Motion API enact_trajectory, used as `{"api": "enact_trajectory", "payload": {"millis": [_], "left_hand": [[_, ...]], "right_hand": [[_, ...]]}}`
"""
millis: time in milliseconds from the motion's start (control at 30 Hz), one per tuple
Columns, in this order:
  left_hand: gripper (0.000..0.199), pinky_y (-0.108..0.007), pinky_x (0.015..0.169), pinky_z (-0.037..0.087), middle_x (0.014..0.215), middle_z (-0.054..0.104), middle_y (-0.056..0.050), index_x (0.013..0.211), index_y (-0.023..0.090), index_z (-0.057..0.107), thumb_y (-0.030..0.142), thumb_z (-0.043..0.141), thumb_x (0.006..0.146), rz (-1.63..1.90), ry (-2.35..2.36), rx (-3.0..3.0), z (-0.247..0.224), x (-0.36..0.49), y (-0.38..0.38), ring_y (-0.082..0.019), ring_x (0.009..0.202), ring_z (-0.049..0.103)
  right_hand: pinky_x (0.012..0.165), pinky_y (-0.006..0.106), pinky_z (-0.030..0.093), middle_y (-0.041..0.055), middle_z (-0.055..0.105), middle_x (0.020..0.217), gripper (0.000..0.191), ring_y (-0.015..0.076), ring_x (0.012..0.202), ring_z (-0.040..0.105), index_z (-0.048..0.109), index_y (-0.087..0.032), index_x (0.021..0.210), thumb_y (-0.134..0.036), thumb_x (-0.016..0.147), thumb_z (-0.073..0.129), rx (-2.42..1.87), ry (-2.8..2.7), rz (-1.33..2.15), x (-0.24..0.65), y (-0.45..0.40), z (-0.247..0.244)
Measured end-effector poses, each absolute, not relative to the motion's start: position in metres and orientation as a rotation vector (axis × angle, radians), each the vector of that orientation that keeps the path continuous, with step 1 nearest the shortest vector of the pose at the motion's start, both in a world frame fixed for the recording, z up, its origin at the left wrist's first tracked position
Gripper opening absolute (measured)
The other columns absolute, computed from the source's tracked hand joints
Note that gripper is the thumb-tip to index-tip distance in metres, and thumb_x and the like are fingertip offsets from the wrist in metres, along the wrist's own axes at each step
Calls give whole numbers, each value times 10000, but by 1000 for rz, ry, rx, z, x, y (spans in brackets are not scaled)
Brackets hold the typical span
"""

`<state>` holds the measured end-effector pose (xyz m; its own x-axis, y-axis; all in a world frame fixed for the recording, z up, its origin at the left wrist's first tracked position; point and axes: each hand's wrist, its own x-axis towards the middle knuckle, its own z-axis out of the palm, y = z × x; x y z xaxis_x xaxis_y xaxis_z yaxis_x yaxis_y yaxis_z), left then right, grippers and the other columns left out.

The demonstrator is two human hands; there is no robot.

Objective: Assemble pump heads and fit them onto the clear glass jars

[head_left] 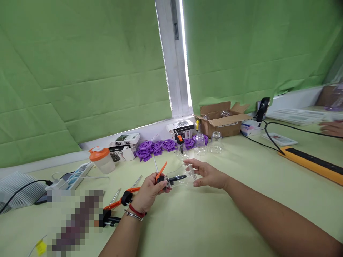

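Observation:
My left hand (152, 187) is closed round a black cap with an orange lever (162, 169) and a thin metal rod. The cap's black stem (177, 178) lies inside a clear, flared jar (182, 173) that is tilted on its side. My right hand (206, 174) curves round the jar's wide end, thumb below and fingers above. Two similar orange-and-black caps lie beside my left wrist, one with its black disc (127, 198) near the red bracelet, the other (107, 217) lower left. Behind my hands, another clear jar (182, 154) stands with an orange-and-black cap (180, 140) in it.
Two clear jars (215, 143) stand near an open cardboard box (225, 123). Purple round parts (146, 147) lie along the wall by printed boxes (122, 153). An orange-lidded cup (100, 160) and power strip (80, 176) sit left; a yellow-black bar (313, 165) and another person's hand (332, 128) are right.

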<state>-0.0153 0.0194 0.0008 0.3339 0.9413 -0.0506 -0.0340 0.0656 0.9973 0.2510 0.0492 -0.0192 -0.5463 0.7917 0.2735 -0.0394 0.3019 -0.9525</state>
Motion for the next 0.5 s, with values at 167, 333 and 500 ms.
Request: {"api": "enact_trajectory", "payload": {"millis": [167, 333, 500], "left_hand": [[340, -357, 778, 504, 788, 675, -66, 855, 140, 538, 364, 726, 680, 922, 963, 1285, 4, -14, 19, -174, 733, 646], [339, -335, 755, 503, 768, 656, -45, 847, 139, 532, 362, 725, 680, 915, 976, 1306, 6, -14, 17, -159, 716, 635], [311, -340, 768, 499, 758, 627, -19, 861, 140, 538, 324, 721, 690, 900, 961, 1352, 0, -17, 20, -141, 709, 616]], "right_hand": [[881, 374, 459, 108, 474, 1210, 793, 204, 1037, 518, 421, -215, 1339, -356, 644, 778, -746, -1703, 1488, 250, 52, -24], [730, 300, 495, 69, 543, 1011, 571, 142, 804, 576, 523, -172, 1204, -440, 729, 695, -719, -1656, 1568, 247, 53, -25], [535, 260, 504, 54, 603, 776, 521, 131, 594, 598, 573, -121, 978, -604, 788, 532, -873, -1651, 1664, 243, 53, -28]]}}
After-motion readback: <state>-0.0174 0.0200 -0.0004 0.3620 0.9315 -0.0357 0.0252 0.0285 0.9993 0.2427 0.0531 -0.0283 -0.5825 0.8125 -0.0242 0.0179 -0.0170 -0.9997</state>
